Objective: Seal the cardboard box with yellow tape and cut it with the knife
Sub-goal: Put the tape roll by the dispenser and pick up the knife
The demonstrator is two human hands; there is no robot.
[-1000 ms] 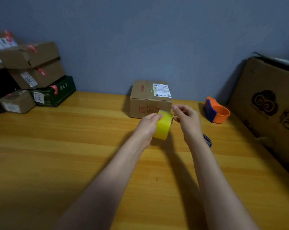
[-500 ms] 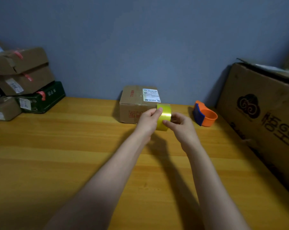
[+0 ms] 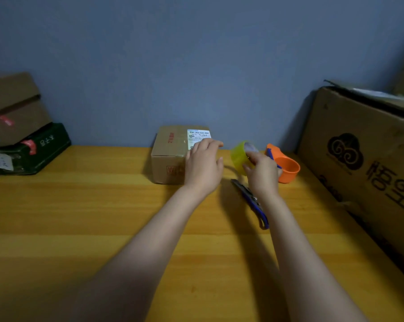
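A small brown cardboard box with a white label stands at the far side of the wooden table, against the blue wall. My left hand rests on the box's right end, fingers curled over its top edge. Whether it pinches a tape end I cannot tell. My right hand holds the yellow tape roll just right of the box, off the table. A blue utility knife lies on the table under my right wrist.
An orange and blue tape dispenser sits right of the roll. A large printed carton leans along the right edge. Stacked cardboard parcels and a dark green box stand at the far left.
The tape roll went from my left hand to my right hand and moved right of the box. My left hand shifted onto the box's right end. The knife is now in sight.
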